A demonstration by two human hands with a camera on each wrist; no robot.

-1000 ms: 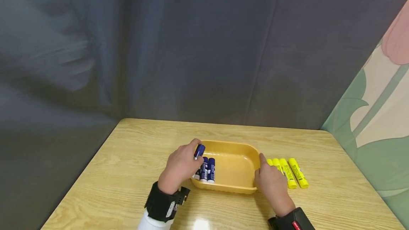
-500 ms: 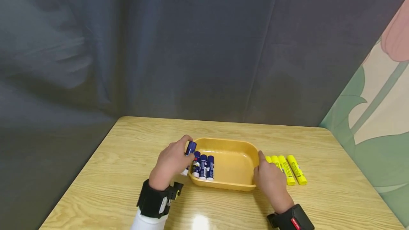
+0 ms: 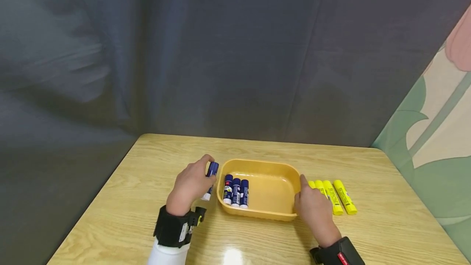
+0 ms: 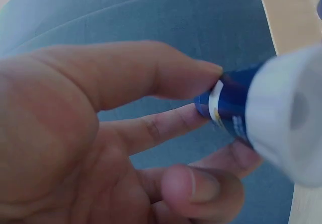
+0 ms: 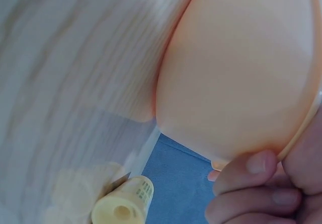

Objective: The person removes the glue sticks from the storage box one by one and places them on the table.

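Note:
Just outside the left end of a yellow plastic tray (image 3: 272, 193), my left hand (image 3: 191, 183) pinches a blue glue stick (image 3: 211, 177) with a white base. In the left wrist view the thumb and fingertips grip the glue stick (image 4: 236, 103) around its blue body, and its white end points toward the camera. Three more blue glue sticks (image 3: 236, 192) lie side by side at the tray's left end. My right hand (image 3: 314, 209) holds the tray's right rim. In the right wrist view its fingers (image 5: 251, 183) curl against the tray's wall (image 5: 231, 83).
Several yellow sticks (image 3: 344, 196) lie in a row on the wooden table (image 3: 386, 216), right of the tray and partly behind my right hand. A dark curtain (image 3: 235, 60) hangs beyond the table's back edge. A floral cloth (image 3: 441, 134) hangs at the right.
My left hand has lifted a blue glue stick over the tray's left rim and carried it left, outside the tray. My right hand has stayed on the right rim.

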